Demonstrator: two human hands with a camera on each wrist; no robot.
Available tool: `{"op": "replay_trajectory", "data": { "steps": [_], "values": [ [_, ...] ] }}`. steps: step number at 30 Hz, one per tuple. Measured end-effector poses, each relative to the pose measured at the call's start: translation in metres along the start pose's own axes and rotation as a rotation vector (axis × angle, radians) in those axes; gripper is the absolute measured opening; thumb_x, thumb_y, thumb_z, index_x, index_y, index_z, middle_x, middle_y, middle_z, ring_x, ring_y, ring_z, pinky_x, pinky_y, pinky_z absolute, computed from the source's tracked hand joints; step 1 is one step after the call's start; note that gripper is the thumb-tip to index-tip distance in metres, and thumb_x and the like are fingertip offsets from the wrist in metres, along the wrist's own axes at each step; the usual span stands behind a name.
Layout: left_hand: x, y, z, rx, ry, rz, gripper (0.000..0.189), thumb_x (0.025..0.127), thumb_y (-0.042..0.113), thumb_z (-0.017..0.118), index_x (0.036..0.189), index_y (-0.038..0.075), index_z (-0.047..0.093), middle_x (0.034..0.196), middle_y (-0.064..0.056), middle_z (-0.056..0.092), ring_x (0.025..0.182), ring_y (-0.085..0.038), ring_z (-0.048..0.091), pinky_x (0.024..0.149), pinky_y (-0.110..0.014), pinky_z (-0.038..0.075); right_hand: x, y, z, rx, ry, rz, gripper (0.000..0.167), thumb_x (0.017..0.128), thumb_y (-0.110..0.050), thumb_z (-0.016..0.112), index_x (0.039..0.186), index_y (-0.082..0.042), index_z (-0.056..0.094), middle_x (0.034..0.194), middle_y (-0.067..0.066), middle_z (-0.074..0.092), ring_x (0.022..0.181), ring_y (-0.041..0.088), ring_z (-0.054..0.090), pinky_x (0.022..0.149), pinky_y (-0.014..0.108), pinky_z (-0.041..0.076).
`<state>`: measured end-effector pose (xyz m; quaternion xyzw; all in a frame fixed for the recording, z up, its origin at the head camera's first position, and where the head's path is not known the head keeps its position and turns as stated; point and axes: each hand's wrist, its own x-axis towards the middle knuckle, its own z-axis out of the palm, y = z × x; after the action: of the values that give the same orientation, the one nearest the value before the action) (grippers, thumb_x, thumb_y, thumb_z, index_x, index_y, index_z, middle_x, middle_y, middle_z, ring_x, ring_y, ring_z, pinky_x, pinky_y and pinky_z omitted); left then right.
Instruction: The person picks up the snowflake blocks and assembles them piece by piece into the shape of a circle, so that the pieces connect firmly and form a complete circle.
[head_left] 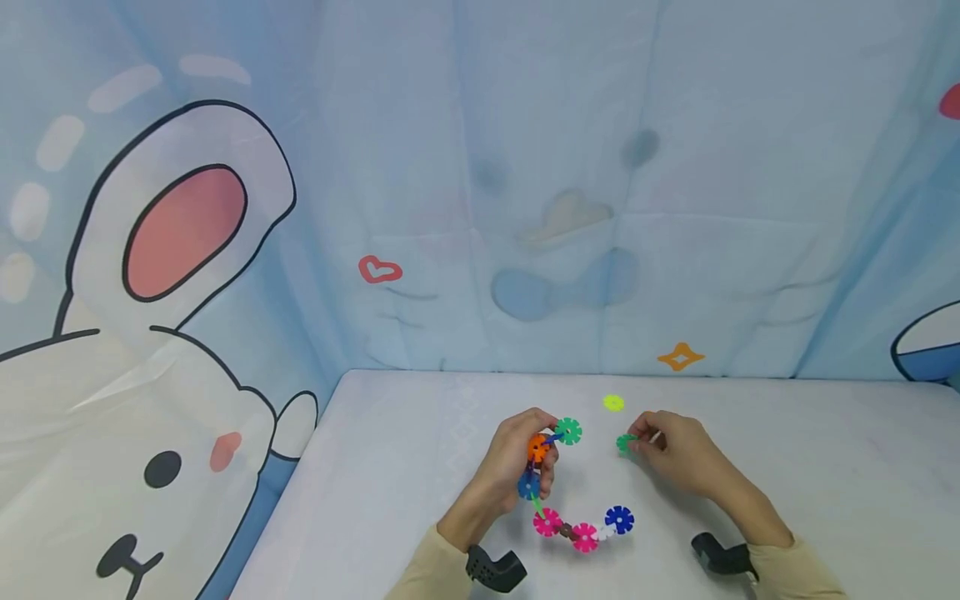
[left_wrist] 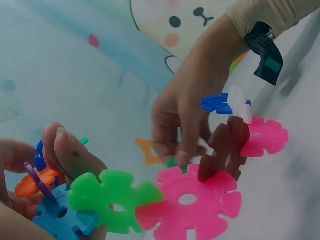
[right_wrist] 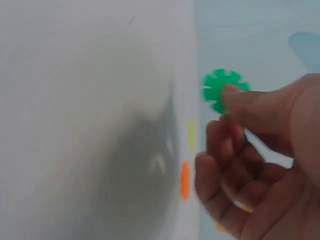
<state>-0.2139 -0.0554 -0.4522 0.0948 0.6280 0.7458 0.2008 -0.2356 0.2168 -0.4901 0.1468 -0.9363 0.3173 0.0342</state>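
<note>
My left hand (head_left: 504,463) grips a chain of notched plastic snowflake discs around its orange disc (head_left: 537,448). A green end disc (head_left: 568,432) sticks out past the fingertips. Below the hand, a light blue disc (left_wrist: 63,212), a bright green disc (left_wrist: 112,195) and a pink disc (left_wrist: 190,202) continue the chain. It curves on through brown, pink and white pieces to a dark blue disc (head_left: 619,520) at the lower end. To the right, apart from the chain, my right hand (head_left: 681,454) pinches a loose green disc (right_wrist: 219,90) between thumb and fingers.
A yellow disc (head_left: 613,403) lies on the white table (head_left: 420,417), beyond and between the hands. Behind the table hangs a light blue printed curtain (head_left: 420,167). Each wrist wears a black strap device (head_left: 497,570).
</note>
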Motion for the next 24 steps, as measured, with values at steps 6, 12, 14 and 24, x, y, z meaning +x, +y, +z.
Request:
{"op": "replay_trajectory", "data": {
  "steps": [6, 12, 14, 24],
  "values": [
    [0.001, 0.001, 0.001, -0.015, 0.019, 0.014, 0.022, 0.108, 0.034, 0.060, 0.096, 0.015, 0.058, 0.062, 0.003, 0.051, 0.042, -0.010, 0.049, 0.045, -0.024, 0.051, -0.001, -0.029, -0.005, 0.082, 0.145, -0.101, 0.007, 0.097, -0.009, 0.077, 0.101, -0.012, 0.072, 0.088, -0.004, 0.071, 0.076, 0.009, 0.064, 0.064, 0.021, 0.055],
    [0.001, 0.002, 0.002, -0.046, 0.075, 0.043, 0.020, 0.108, 0.032, 0.061, 0.101, 0.014, 0.061, 0.063, 0.001, 0.054, 0.042, -0.010, 0.052, 0.046, -0.023, 0.054, -0.007, -0.055, -0.003, 0.137, 0.294, -0.222, 0.012, 0.093, -0.007, 0.081, 0.098, -0.014, 0.074, 0.084, -0.009, 0.074, 0.068, 0.001, 0.063, 0.061, 0.021, 0.057],
    [0.000, 0.003, 0.003, -0.061, 0.093, 0.053, 0.020, 0.108, 0.032, 0.061, 0.103, 0.012, 0.061, 0.064, 0.001, 0.054, 0.042, -0.010, 0.053, 0.046, -0.023, 0.054, -0.008, -0.060, -0.002, 0.147, 0.327, -0.265, 0.015, 0.090, -0.003, 0.083, 0.097, -0.014, 0.074, 0.085, -0.008, 0.076, 0.069, 0.000, 0.065, 0.061, 0.021, 0.058],
    [-0.005, 0.009, 0.009, -0.099, 0.118, 0.076, 0.021, 0.108, 0.029, 0.063, 0.105, 0.008, 0.060, 0.063, 0.000, 0.054, 0.041, -0.009, 0.054, 0.046, -0.023, 0.055, -0.009, -0.073, -0.001, 0.119, 0.408, -0.417, 0.026, 0.082, 0.006, 0.086, 0.096, -0.012, 0.073, 0.085, -0.009, 0.076, 0.069, -0.003, 0.065, 0.061, 0.013, 0.054]
  ]
}}
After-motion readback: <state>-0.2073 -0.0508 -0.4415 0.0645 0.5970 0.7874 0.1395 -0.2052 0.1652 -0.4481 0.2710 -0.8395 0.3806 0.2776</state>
